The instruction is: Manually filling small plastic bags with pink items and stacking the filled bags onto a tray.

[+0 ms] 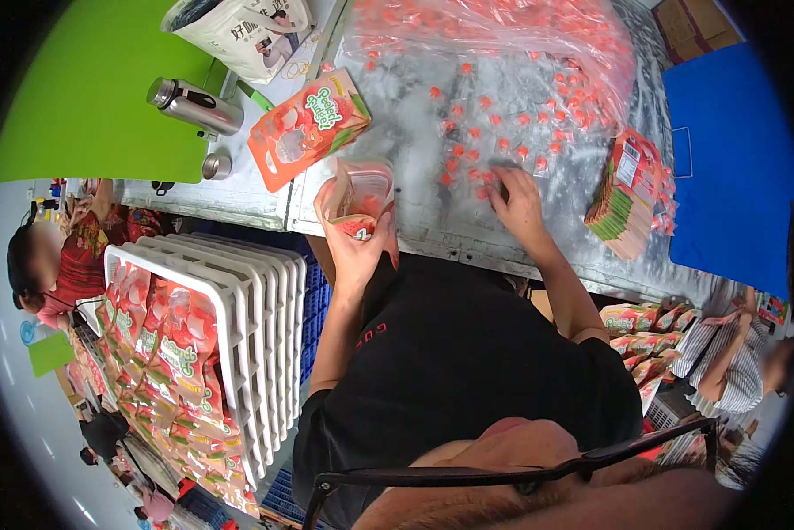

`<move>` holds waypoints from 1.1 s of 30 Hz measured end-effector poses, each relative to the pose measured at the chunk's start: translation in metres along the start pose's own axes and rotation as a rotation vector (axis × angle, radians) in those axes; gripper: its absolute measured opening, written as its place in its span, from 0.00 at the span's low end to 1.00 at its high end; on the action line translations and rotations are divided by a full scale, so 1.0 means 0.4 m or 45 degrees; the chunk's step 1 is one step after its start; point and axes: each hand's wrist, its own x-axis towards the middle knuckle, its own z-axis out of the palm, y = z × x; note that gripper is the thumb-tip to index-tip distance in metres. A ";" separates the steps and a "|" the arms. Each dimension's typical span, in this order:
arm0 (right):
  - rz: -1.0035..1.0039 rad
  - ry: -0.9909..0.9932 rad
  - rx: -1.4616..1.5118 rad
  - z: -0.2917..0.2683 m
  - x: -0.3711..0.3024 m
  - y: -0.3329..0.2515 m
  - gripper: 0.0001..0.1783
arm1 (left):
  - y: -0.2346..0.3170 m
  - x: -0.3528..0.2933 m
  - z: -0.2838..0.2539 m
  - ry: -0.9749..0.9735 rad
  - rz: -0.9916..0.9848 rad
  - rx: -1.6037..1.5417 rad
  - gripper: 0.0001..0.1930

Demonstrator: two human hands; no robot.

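Observation:
My left hand is wrapped round a red and pink pouch, held upright at the table's near edge with its mouth spread. Small red candies in clear wrappers lie scattered over the metal tabletop. My right hand is down among the nearest ones, its bent fingers closed at a wrapped red candy; the fingertips are partly hidden. Left of the tabletop's middle lies a flat stack of similar pouches. Another stack of folded pouches stands to the right of my right hand.
A large clear bag of candies covers the far side. A steel flask, its cup and a white bag stand at left. Stacked white crates with filled pouches are beside me; a blue board borders the right. Other people work nearby.

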 end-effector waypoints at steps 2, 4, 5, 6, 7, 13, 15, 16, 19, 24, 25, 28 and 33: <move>0.132 -0.057 -0.041 0.015 -0.022 0.047 0.14 | 0.005 0.003 -0.001 0.005 0.014 0.000 0.37; 0.197 -0.063 -0.112 0.016 -0.036 0.091 0.15 | 0.006 0.002 -0.002 0.001 0.000 -0.032 0.37; 0.193 -0.042 -0.161 0.008 -0.033 0.100 0.15 | 0.007 0.001 -0.004 0.000 -0.012 -0.049 0.37; 0.189 -0.021 -0.210 0.005 -0.032 0.106 0.15 | 0.003 0.001 -0.004 -0.004 -0.025 -0.072 0.36; 0.163 0.032 -0.214 0.007 -0.034 0.107 0.14 | 0.002 0.000 -0.005 -0.010 -0.031 -0.077 0.36; -0.026 0.020 -0.110 0.015 -0.007 0.020 0.12 | -0.013 -0.007 0.000 -0.032 -0.047 -0.068 0.35; 0.010 0.038 -0.189 0.030 -0.004 0.057 0.12 | 0.007 0.000 0.001 -0.021 -0.020 -0.044 0.35; 0.064 0.051 -0.242 0.034 -0.011 0.072 0.14 | 0.010 0.001 -0.001 -0.023 -0.018 -0.039 0.35; 0.073 0.023 -0.258 0.031 0.013 0.043 0.18 | -0.002 -0.002 -0.007 -0.026 -0.038 -0.027 0.35; -0.273 -0.221 -0.141 0.096 0.069 -0.097 0.26 | 0.018 0.004 0.005 -0.055 -0.066 -0.097 0.41; -0.297 -0.234 -0.128 0.109 0.065 -0.089 0.26 | 0.023 0.006 0.008 -0.064 -0.059 -0.123 0.42; -0.371 -0.289 -0.063 0.160 0.038 -0.047 0.25 | 0.055 0.016 0.012 -0.081 0.034 -0.137 0.44; -0.361 -0.306 0.137 0.146 0.028 -0.020 0.15 | 0.078 0.017 0.035 -0.168 0.105 -0.175 0.45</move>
